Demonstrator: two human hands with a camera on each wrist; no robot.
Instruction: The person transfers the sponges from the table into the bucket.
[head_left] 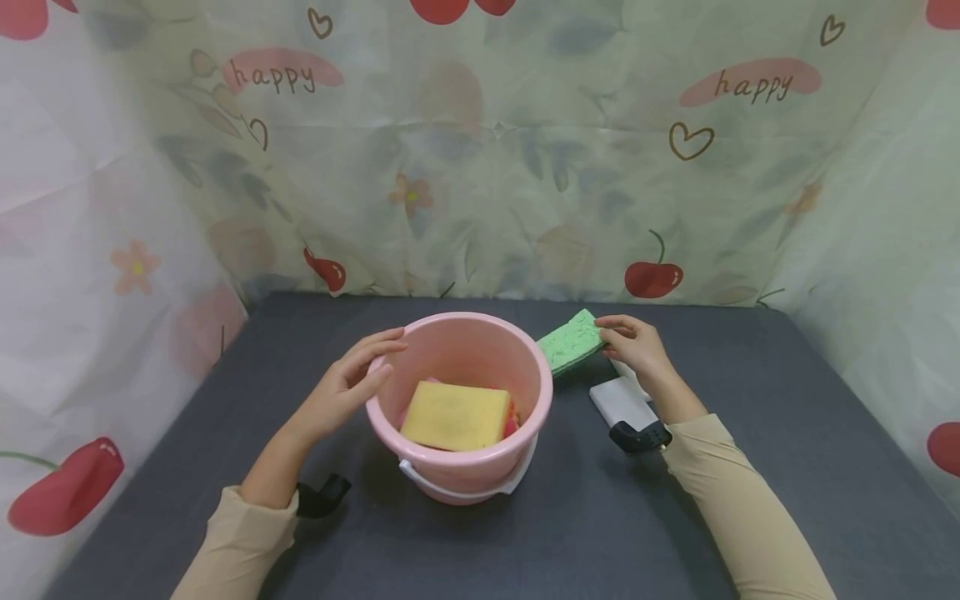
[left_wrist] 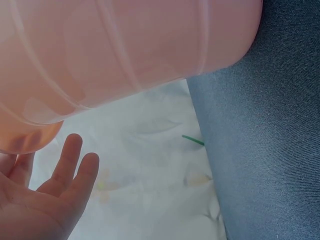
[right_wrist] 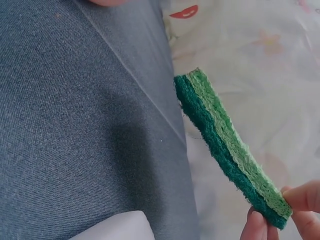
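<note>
A pink bucket point(head_left: 465, 477) with a white handle point(head_left: 480, 493) stands upright on the dark table. My left hand point(head_left: 351, 385) rests at the bucket's left rim with its fingers fairly straight. In the left wrist view two fingers of that hand point(left_wrist: 55, 192) extend free of the pink wall point(left_wrist: 135, 45). Right of the bucket, my right hand point(head_left: 636, 350) pinches one end of a green sponge point(head_left: 572, 342). This sponge point(right_wrist: 230, 150), light green on one side and dark green on the other, is off the table. Inside the bucket lies a yellow sponge point(head_left: 456, 417).
Some red and pink things point(head_left: 513, 417) show beside the yellow sponge, mostly hidden by it. A white and black device point(head_left: 626, 408) sits by the right wrist, a black one point(head_left: 322, 497) by the left. Printed curtains point(head_left: 480, 167) border the dark table point(head_left: 600, 533).
</note>
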